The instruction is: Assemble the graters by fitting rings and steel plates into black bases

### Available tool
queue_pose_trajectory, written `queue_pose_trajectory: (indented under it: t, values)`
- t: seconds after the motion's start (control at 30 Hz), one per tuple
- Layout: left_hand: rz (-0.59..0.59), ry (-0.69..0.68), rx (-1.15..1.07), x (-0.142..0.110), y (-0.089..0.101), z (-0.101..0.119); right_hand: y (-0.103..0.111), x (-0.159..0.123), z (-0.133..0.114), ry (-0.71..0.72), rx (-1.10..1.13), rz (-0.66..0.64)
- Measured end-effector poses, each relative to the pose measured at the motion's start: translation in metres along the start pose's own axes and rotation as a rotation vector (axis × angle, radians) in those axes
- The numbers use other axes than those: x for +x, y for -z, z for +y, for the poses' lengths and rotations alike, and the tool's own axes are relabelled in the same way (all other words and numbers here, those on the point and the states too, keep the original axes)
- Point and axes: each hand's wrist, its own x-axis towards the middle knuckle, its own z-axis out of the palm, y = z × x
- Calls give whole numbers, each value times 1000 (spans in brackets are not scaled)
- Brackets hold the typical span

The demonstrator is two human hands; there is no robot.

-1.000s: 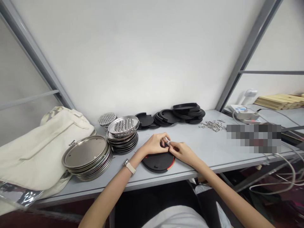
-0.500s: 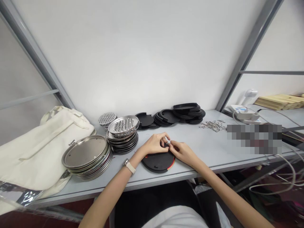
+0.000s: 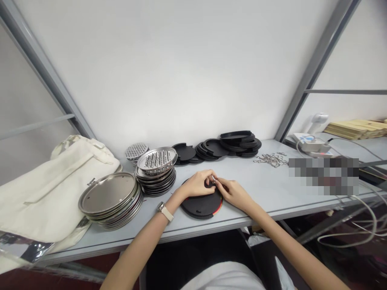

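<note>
A round black disc [image 3: 202,206] with a red and yellow edge showing at its right lies flat near the front of the bench. Over its far part, my left hand [image 3: 199,183] is closed, thumb and fingers curled together in a pinch. My right hand [image 3: 234,193] meets it from the right, fingertips pressed together at the same spot. Between the fingertips of both hands a small shiny metal piece [image 3: 213,181] shows; its exact shape is mostly hidden. Part of the disc's back edge is covered by my left hand.
Left of the disc stand stacks of grater plates [image 3: 157,161] and flat metal discs [image 3: 110,193]. A cream bag [image 3: 60,193] lies at far left. Behind are black notched discs [image 3: 216,148]. Loose wire clips [image 3: 272,160] lie to the right, before a device with cables [image 3: 311,143].
The fingertips of both hands have shifted slightly upward around the small metal piece, and my right fingers sit closer to my left. The disc stays in place.
</note>
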Motion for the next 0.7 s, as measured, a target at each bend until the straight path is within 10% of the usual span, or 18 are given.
queue_pose_trajectory:
  t: [0.7]
  values:
    - [17, 7, 54, 0, -1, 0, 0, 1, -2, -18, -92, -44]
